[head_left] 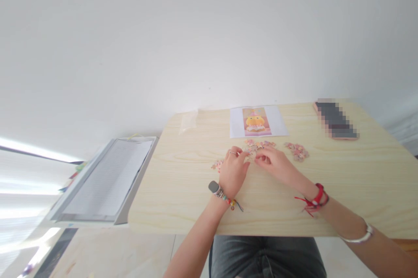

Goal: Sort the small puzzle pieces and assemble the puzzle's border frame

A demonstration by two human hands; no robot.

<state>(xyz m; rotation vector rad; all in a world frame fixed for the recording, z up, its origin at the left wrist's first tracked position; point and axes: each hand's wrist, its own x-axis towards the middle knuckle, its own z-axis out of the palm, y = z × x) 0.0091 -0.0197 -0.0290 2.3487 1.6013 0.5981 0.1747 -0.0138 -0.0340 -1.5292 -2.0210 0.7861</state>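
Pale wood table [183,182] carries a printed picture [257,122] and a phone [336,120]. Left hand [233,169] and right hand [272,160] meet over loose puzzle pieces [257,145], fingers curled, tips pinching small pieces; exact grip unclear.

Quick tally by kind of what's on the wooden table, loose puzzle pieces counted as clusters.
Puzzle-piece clusters: 3, at left, middle by the left hand and right hand, and right
Printed reference picture: 1
Clear plastic bag: 1
Phone: 1
Total: 6 on the table
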